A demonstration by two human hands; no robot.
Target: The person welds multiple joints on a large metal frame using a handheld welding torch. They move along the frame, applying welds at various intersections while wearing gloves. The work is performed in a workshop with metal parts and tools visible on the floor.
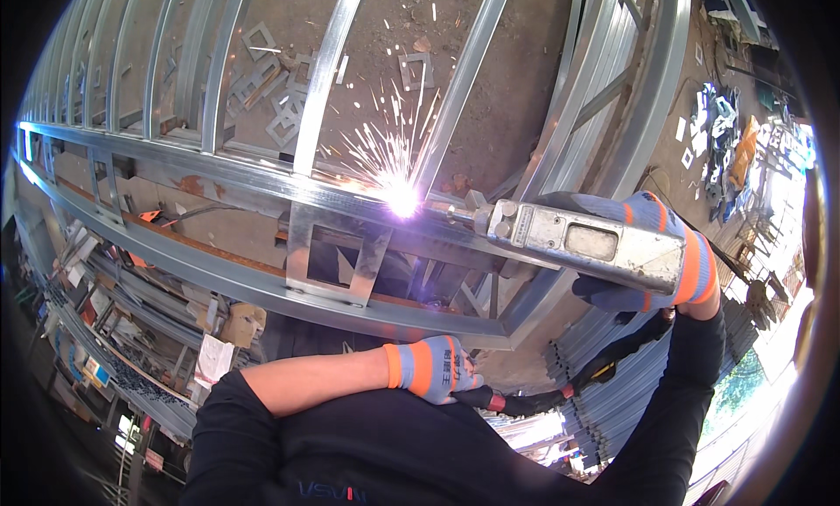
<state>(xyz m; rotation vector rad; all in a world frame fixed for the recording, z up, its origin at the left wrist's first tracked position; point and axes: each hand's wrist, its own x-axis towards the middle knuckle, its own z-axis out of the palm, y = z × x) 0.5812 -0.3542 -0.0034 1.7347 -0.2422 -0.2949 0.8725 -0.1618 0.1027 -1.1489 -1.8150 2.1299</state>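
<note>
My right hand (661, 216), in a grey glove with orange bands, is closed around a silver handheld welding gun (604, 246). The gun points left, its nozzle close to a galvanized metal frame (245, 171). A bright white-violet glow (403, 202) burns at the joint of a bar and the frame's rail, throwing sparks up and left. Close to my body, my left hand (435, 369), gloved alike, is closed around a black cable (532, 404) that runs right toward the gun. The glare hides the joint itself.
Many parallel bars extend to the far left. Square metal plates (260, 39) lie on the concrete floor beyond the rail. Corrugated sheets (612, 401) are stacked at lower right, scrap pieces (722, 143) at far right. Long stock and clutter (149, 305) fill the left side.
</note>
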